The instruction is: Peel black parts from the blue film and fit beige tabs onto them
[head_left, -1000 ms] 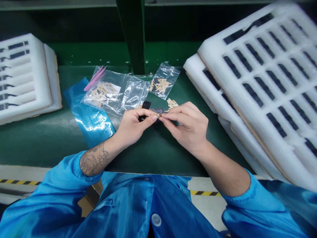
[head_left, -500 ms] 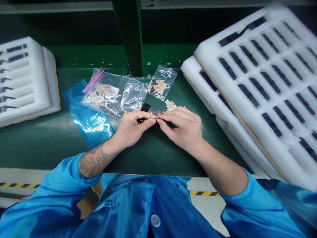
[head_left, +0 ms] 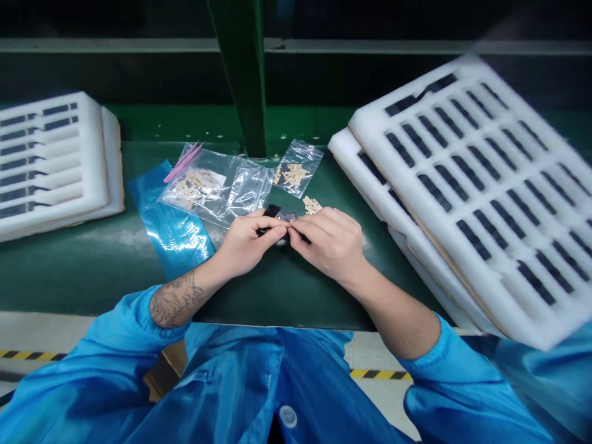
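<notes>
Over the green worktop, my left hand (head_left: pixel 244 244) is closed on a small black plastic part (head_left: pixel 285 216), pinched between thumb and forefinger. Some of that part is covered by my fingers. Meeting it from the other side, my right hand (head_left: pixel 329 242) has thumb and fingertips pressed together at the part's near edge. Whatever lies between those fingertips is too small and hidden to name. A loose pile of small cream-coloured pieces (head_left: pixel 311 205) lies just beyond my right hand.
Clear plastic bags hold more cream pieces, one a larger bag (head_left: pixel 247 188), one a smaller bag (head_left: pixel 311 157). Pink tweezers (head_left: pixel 184 162) rest on the larger bag, beside a blue plastic sheet (head_left: pixel 173 231). White foam trays stand stacked left (head_left: pixel 92 179) and right (head_left: pixel 370 132). A green post (head_left: pixel 240 80) rises behind.
My view has tilted up a little, so the bench contents sit lower in the picture. My right hand has drawn slightly left, closer against the black part. My left hand keeps its hold.
</notes>
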The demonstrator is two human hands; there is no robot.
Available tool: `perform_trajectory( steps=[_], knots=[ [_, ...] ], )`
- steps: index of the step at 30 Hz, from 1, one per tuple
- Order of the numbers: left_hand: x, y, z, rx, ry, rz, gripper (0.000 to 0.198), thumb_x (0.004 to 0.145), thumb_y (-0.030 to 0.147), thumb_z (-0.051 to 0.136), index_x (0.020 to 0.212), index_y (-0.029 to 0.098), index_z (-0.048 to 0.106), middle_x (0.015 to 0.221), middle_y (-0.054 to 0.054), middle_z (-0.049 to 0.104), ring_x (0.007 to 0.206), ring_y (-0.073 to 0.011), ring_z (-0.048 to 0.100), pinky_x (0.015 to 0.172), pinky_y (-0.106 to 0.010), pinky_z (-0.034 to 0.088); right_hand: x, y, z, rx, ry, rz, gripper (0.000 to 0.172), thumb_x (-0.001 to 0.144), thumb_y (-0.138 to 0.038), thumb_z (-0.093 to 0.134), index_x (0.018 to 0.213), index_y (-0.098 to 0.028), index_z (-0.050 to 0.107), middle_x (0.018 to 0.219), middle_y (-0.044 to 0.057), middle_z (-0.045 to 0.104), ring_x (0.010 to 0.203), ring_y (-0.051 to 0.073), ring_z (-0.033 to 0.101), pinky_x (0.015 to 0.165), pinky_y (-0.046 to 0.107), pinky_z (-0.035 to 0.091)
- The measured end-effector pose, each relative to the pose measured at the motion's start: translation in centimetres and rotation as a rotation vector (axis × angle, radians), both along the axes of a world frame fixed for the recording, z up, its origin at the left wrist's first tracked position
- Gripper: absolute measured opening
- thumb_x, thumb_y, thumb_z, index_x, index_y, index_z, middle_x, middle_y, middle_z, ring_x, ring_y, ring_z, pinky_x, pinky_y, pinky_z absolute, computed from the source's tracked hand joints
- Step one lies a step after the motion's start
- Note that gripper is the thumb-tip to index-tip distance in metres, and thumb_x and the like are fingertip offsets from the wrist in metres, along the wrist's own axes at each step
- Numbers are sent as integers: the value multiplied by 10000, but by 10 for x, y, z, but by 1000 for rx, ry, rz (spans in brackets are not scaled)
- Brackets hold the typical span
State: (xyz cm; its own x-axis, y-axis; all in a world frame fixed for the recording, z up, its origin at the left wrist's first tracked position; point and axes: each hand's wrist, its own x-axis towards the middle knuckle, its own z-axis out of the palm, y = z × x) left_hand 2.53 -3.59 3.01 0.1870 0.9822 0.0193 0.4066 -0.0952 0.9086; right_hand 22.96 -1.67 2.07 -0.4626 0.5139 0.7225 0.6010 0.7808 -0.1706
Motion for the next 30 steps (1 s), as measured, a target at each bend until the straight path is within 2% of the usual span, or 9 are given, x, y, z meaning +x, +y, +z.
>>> perform_trajectory(
  steps=[2, 5, 10, 13, 16, 18, 24, 30],
  knots=[
    [-1, -1, 0, 52, 50, -8, 162, 903, 365, 708, 979, 277, 820, 686, 4, 596, 607, -115, 538, 576, -246, 446, 0, 0, 0, 25, -19, -2, 26, 863, -191, 738, 882, -184, 722, 817, 2, 788, 669, 151, 663, 590, 326, 490],
    [-1, -1, 0, 124, 117, -22, 141, 903, 304, 704, 988, 282, 815, 686, 16, 537, 600, -104, 492, 565, -239, 408, 1, -1, -1, 20, -41, 5, 15, 890, -210, 717, 884, -203, 729, 817, -11, 790, 689, 146, 666, 601, 320, 483],
    [1, -2, -2, 211, 179, -2, 116, 899, 245, 707, 950, 266, 808, 715, 18, 532, 650, -108, 509, 613, -245, 411, 2, 0, -3, 46, -47, 3, 35, 899, -213, 708, 873, -215, 730, 821, -24, 790, 690, 145, 651, 598, 318, 480],
    [1, -2, -3, 150, 147, -8, 121, 920, 284, 691, 961, 257, 801, 764, 6, 602, 679, -117, 557, 639, -252, 441, 2, -1, -3, 28, -65, 3, 45, 912, -237, 696, 893, -223, 734, 841, -17, 792, 703, 149, 657, 609, 323, 483],
    [0, -1, -4, 58, 92, -28, 157, 941, 336, 671, 984, 256, 798, 870, -15, 700, 778, -146, 640, 729, -273, 498, 2, -1, -3, -10, -87, -5, 63, 925, -266, 687, 900, -233, 735, 846, -5, 791, 719, 160, 663, 615, 344, 472],
    [-1, 0, -4, 43, 90, -37, 152, 933, 339, 680, 976, 260, 803, 866, -14, 715, 780, -152, 650, 733, -276, 503, 2, -1, -4, 0, -88, -3, 67, 926, -262, 687, 885, -233, 731, 818, -6, 783, 706, 159, 653, 601, 349, 455],
    [-2, 0, -1, 174, 201, -55, 125, 920, 292, 690, 940, 253, 807, 749, 0, 642, 665, -131, 565, 680, -267, 484, 2, -3, -5, 24, -94, 29, 57, 928, -233, 686, 899, -224, 734, 830, 0, 783, 715, 160, 642, 589, 352, 432],
    [-4, -1, -1, 287, 267, -102, 115, 937, 254, 667, 932, 217, 775, 810, -13, 626, 736, -142, 587, 719, -267, 494, -1, -3, -3, 26, -108, 22, 111, 925, -218, 681, 816, -223, 704, 787, -23, 765, 689, 144, 605, 583, 335, 420]
  ],
)
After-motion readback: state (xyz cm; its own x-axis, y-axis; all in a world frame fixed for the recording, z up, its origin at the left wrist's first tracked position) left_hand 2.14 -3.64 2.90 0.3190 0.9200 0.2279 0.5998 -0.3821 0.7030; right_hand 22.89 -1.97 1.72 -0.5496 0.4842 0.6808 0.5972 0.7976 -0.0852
